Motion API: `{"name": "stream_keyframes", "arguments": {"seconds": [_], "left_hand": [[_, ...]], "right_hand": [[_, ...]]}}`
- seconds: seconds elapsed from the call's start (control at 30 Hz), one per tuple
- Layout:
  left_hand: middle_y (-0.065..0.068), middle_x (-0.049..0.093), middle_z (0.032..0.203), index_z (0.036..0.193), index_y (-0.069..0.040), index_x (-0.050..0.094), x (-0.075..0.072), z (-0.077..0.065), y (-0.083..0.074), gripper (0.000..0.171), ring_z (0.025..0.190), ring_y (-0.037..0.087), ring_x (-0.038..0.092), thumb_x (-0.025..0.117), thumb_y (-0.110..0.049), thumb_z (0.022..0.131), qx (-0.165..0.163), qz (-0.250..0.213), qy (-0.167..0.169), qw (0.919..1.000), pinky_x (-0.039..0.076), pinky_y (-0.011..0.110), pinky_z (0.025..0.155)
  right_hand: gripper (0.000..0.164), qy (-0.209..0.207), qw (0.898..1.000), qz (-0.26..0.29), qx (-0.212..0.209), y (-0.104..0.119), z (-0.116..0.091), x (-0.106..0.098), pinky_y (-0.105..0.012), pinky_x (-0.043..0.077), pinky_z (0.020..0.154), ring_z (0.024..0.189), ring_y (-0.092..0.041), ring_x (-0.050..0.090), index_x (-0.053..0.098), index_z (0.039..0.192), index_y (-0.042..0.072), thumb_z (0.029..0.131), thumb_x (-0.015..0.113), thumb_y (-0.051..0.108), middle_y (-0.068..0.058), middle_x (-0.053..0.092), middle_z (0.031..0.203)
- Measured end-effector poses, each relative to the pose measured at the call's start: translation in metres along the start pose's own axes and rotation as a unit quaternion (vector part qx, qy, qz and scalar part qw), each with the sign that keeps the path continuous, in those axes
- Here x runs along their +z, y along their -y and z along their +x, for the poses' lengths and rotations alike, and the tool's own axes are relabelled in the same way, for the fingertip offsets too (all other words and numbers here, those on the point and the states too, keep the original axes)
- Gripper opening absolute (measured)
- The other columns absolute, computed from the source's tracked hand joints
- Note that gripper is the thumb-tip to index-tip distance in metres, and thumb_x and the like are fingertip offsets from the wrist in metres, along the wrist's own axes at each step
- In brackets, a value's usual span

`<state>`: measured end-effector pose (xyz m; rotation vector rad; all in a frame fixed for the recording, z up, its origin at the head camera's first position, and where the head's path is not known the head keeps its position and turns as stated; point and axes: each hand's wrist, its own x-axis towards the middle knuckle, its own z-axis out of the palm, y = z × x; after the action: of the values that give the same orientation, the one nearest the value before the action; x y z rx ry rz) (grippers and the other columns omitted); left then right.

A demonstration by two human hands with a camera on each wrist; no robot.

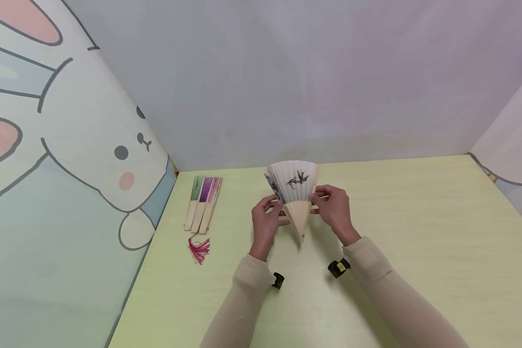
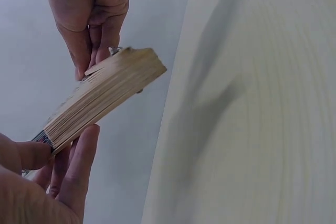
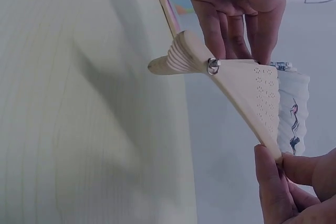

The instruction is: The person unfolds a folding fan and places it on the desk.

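The left hand and right hand pinch opposite edges of a partly spread fan, held above the pale worktop. It seems light, its pleated leaf tearable (the stiffer outer ribs look safest to grip). Three folded fans lie left.

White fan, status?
Left hand, right hand pinching opposite edges. White fan partly open, raised off table. Three folded fans lie left, apart; nothing seen in the way.
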<state>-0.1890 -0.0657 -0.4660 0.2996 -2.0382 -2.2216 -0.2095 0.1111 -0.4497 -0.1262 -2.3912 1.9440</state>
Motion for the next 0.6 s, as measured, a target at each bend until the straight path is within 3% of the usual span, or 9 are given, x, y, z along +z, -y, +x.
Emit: {"name": "stream_keyframes", "arguments": {"seconds": [0.3,0.6], "left_hand": [[0.012,0.070,0.098,0.126,0.006,0.069,0.0003,0.0009,-0.0005,0.025,0.069,0.015,0.069,0.064,-0.002,0.103,-0.003,-0.043,-0.019,0.9989,0.064,0.031,0.057],[0.014,0.070,0.102,0.129,0.006,0.067,0.0009,0.0042,-0.0007,0.027,0.069,0.015,0.072,0.064,-0.003,0.104,-0.017,-0.070,-0.034,0.9968,0.065,0.034,0.061]], "right_hand": [[0.022,-0.016,1.000,0.023,0.012,0.0005,0.0028,-0.0025,-0.030,0.065,0.066,0.072,-0.005,0.068,0.070,0.120,-0.012,0.100,0.069,-0.001,-0.023,0.071,0.102],[0.024,-0.034,0.998,0.041,0.029,0.0022,0.0031,-0.0069,-0.027,0.064,0.066,0.073,-0.004,0.069,0.068,0.122,-0.012,0.101,0.067,0.001,-0.020,0.068,0.103]]}}
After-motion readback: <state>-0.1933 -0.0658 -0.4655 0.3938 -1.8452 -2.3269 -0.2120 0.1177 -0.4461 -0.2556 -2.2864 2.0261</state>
